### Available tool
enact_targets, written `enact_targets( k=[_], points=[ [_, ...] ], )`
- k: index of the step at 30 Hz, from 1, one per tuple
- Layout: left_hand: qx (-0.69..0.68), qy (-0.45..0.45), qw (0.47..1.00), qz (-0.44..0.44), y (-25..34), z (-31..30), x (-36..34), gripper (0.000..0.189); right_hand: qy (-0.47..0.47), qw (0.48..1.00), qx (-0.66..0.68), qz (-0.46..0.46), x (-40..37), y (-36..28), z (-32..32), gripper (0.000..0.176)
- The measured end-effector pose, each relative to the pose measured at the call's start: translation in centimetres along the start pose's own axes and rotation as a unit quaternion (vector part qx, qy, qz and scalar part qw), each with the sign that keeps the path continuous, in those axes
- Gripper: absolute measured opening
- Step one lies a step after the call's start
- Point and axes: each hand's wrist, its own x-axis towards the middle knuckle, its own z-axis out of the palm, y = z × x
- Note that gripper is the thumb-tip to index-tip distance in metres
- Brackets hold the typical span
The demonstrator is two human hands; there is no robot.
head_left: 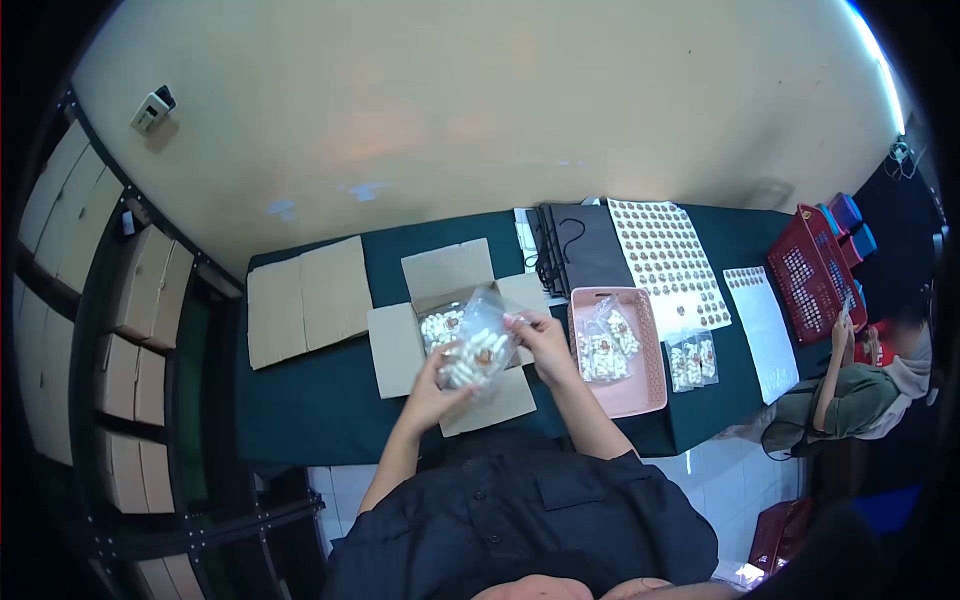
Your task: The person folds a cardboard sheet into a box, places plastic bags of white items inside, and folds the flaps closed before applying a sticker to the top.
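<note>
A clear plastic bag (pixel 482 352) of white capsule-like pieces, with a round brown sticker, is held up between my two hands. My left hand (pixel 437 392) grips its lower left side, while my right hand (pixel 542 346) pinches its upper right edge. Directly beneath is an open cardboard box (pixel 398 350) with its flaps folded out. More bagged white pieces (pixel 440 326) show inside the box; the held bag hides part of them. To the right of my right hand, a pink basket (pixel 640 398) contains several similar bags (pixel 606 350).
Flattened cardboard (pixel 310 300) lies left on the green-covered table (pixel 300 425). Black paper bags (pixel 592 245), sticker sheets (pixel 665 262) and more filled bags (pixel 692 362) lie right. A red basket (pixel 812 275) stands near a seated person (pixel 865 400). Shelves with boxes (pixel 150 285) line the left.
</note>
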Motion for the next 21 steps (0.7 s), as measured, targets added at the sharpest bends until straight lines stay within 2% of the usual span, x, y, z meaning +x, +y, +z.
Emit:
enact_targets(
  k=[2,4,5,6,7,8,10,12,13,14,15,16,18,19,21],
  points=[
    [-0.134,0.065,0.989,-0.007,-1.7,-1.4,1.3,0.066,0.011,0.999,-0.04,0.016,0.6,0.4,-1.6,0.017],
    [-0.098,0.097,0.99,0.012,-2.0,-2.2,2.5,0.059,0.042,0.996,-0.076,0.012,0.9,2.2,-1.7,0.021],
    [-0.098,0.097,0.99,0.009,-2.5,-2.5,2.9,0.059,0.055,0.971,-0.233,-0.009,1.2,4.3,-2.5,0.024],
    [0.037,0.128,0.99,0.034,-3.4,-2.8,3.6,0.054,0.067,0.92,-0.385,-0.031,1.1,5.7,-3.1,0.027],
    [0.172,0.158,0.97,0.061,-3.7,-2.8,4.4,0.051,0.128,0.849,-0.51,-0.046,-0.1,6.2,-2.8,0.035],
    [0.173,0.159,0.97,0.065,-4.0,-2.7,5.1,0.051,0.155,0.807,-0.559,-0.112,-0.8,6.6,-3.3,0.033],
    [0.298,0.164,0.933,0.12,-4.0,-2.1,6.1,0.048,0.201,0.768,-0.586,-0.165,-1.7,6.4,-4.8,0.028],
    [0.3,0.133,0.939,0.101,-4.9,-1.4,6.4,0.047,0.215,0.797,-0.548,-0.133,-2.1,6.1,-7.6,0.025],
    [0.367,0.084,0.923,0.08,-6.8,-1.2,6.8,0.046,0.231,0.807,-0.533,-0.106,-2.0,5.9,-9.1,0.022],
    [0.431,0.035,0.9,0.064,-8.6,-0.9,7.6,0.046,0.253,0.802,-0.532,-0.104,-2.3,5.6,-10.6,0.021],
    [0.434,-0.038,0.9,0.002,-10.8,-1.2,7.8,0.048,0.262,0.793,-0.54,-0.104,-2.6,5.3,-12.1,0.021],
    [0.433,-0.039,0.901,0.006,-10.4,-0.5,7.3,0.048,0.272,0.784,-0.548,-0.106,-3.0,5.3,-14.0,0.02],
    [0.531,-0.099,0.84,-0.054,-9.4,0.6,6.1,0.045,0.259,0.787,-0.553,-0.084,-3.4,6.1,-18.0,0.023],
    [0.532,-0.102,0.839,-0.051,-9.2,0.8,6.1,0.045,0.242,0.793,-0.556,-0.059,-3.8,6.3,-19.2,0.027],
    [0.469,-0.141,0.864,-0.121,-9.1,0.8,5.7,0.04,0.224,0.773,-0.593,-0.03,-4.8,7.1,-20.7,0.032]
  ],
)
